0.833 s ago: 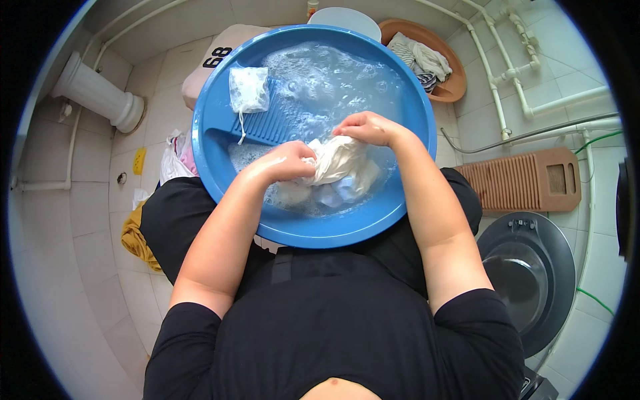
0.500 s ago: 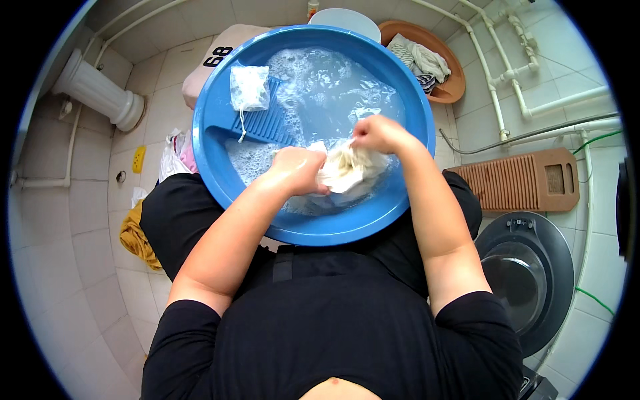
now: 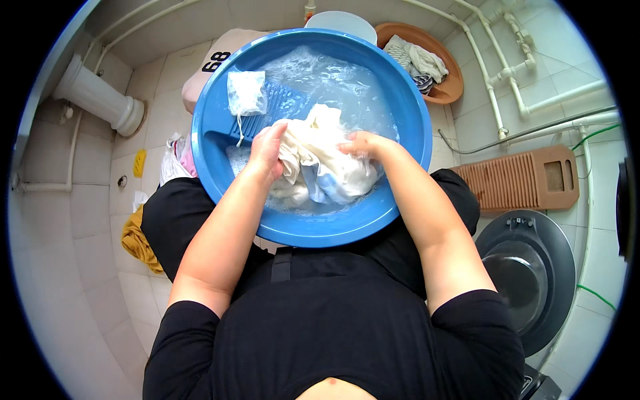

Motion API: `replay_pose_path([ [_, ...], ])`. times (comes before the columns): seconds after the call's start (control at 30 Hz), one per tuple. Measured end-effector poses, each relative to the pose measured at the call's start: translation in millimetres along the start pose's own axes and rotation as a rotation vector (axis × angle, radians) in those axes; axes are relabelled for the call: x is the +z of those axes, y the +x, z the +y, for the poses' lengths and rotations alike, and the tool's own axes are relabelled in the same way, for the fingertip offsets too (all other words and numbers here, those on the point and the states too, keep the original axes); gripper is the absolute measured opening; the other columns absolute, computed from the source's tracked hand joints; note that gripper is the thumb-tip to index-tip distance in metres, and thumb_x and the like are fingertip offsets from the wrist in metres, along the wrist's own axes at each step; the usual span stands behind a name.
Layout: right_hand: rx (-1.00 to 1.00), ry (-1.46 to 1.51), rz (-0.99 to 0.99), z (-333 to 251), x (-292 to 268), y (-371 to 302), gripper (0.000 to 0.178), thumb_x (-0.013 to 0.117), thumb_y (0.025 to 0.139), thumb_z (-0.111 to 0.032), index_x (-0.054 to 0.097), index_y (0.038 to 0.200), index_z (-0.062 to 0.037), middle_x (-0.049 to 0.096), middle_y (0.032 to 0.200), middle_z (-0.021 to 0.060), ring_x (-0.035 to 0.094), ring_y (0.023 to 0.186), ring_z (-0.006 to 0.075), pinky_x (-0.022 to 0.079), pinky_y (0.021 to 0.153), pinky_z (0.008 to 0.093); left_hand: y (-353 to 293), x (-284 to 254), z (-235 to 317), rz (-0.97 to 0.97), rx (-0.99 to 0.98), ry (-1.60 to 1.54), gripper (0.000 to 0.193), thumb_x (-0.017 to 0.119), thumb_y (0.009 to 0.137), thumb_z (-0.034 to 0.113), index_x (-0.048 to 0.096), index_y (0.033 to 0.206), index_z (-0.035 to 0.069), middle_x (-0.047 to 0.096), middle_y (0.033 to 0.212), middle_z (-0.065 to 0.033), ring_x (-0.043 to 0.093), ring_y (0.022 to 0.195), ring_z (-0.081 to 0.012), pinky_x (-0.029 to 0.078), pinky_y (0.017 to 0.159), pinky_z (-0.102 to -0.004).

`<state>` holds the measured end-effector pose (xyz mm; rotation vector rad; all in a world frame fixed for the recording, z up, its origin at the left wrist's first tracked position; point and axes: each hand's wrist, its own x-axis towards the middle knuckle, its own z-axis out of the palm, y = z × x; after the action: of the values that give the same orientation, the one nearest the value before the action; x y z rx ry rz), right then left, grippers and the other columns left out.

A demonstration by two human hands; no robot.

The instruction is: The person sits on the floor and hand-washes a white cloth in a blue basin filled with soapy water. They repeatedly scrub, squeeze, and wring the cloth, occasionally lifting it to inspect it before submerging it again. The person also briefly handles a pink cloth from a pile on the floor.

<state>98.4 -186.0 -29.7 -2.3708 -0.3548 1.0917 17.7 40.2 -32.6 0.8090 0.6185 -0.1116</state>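
Observation:
A wet white garment [image 3: 319,150] with a light blue patch is bunched up in a big round blue basin [image 3: 303,235] of sudsy water [image 3: 347,80]. My left hand [image 3: 269,152] grips its left edge, thumb up. On its right side my right hand [image 3: 363,145] holds the cloth with bent fingers, slightly blurred. Part of the garment is raised above the water and its lower part rests in it. Beyond my left hand, a small white mesh soap bag [image 3: 247,93] with a cord lies on the basin's ribbed washboard slope [image 3: 257,125].
A brown tub [image 3: 455,83] with clothes stands at the far right, beside a white round lid or basin [image 3: 343,25]. To the right are a brown washboard [image 3: 513,179] and a dark grey basin [image 3: 557,267]. Mustard cloth [image 3: 137,243] and white-and-pink clothing [image 3: 177,157] lie left.
Much more of the white garment is now gathered up above the water, showing its blue patch. My left hand has moved left and up; my right hand has shifted slightly nearer to me.

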Motion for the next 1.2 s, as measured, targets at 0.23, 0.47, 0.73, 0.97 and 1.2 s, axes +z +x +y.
replay_pose_path([
  [0.23,-0.394,0.377,0.474,-18,27,7,0.032,0.061,0.076,-0.029,0.063,0.093,-0.0024,0.062,0.093,0.0095,0.059,0.086,0.0262,0.045,0.082,0.0333,-15,22,1,-0.257,-0.078,-0.154,0.03,0.057,0.083,0.022,0.053,0.102,-0.001,0.059,0.098,-0.0139,0.058,0.09,-0.0252,0.048,0.079,-0.0363],
  [0.47,-1.087,0.258,0.61,-119,76,-61,0.013,0.065,0.067,-0.01,0.054,0.073,-0.0049,0.057,0.096,0.0089,0.057,0.083,0.0262,0.046,0.07,0.0324,-34,20,11,-0.338,-0.385,-0.323,0.03,0.045,0.088,0.035,0.057,0.096,0.008,0.06,0.092,-0.0117,0.058,0.091,-0.0232,0.045,0.085,-0.0409],
  [0.73,-0.927,0.117,1.016,-93,71,-17,0.013,0.063,0.066,-0.019,0.056,0.067,-0.0075,0.056,0.078,0.0117,0.056,0.067,0.029,0.047,0.059,0.0376,-21,25,-4,-0.219,-0.307,-0.137,0.028,0.039,0.09,0.03,0.055,0.096,0.009,0.06,0.089,-0.0077,0.059,0.081,-0.0199,0.049,0.072,-0.0344],
  [0.97,-0.926,0.213,0.885,-117,86,-49,0.014,0.062,0.065,-0.016,0.053,0.065,-0.0054,0.053,0.068,0.0129,0.054,0.062,0.0301,0.046,0.058,0.0362,15,-17,-23,-0.537,-0.327,-0.25,0.028,0.038,0.092,0.03,0.052,0.08,0.01,0.054,0.069,-0.0036,0.054,0.061,-0.0163,0.045,0.058,-0.0303],
  [1.2,-0.042,0.377,0.627,-61,27,12,0.041,0.063,0.073,-0.045,0.057,0.081,-0.0055,0.062,0.084,0.0109,0.061,0.074,0.026,0.048,0.068,0.0374,-25,30,2,-0.178,-0.16,-0.228,0.023,0.044,0.09,0.026,0.052,0.098,0.007,0.058,0.093,-0.008,0.058,0.084,-0.0218,0.047,0.079,-0.0367],
])
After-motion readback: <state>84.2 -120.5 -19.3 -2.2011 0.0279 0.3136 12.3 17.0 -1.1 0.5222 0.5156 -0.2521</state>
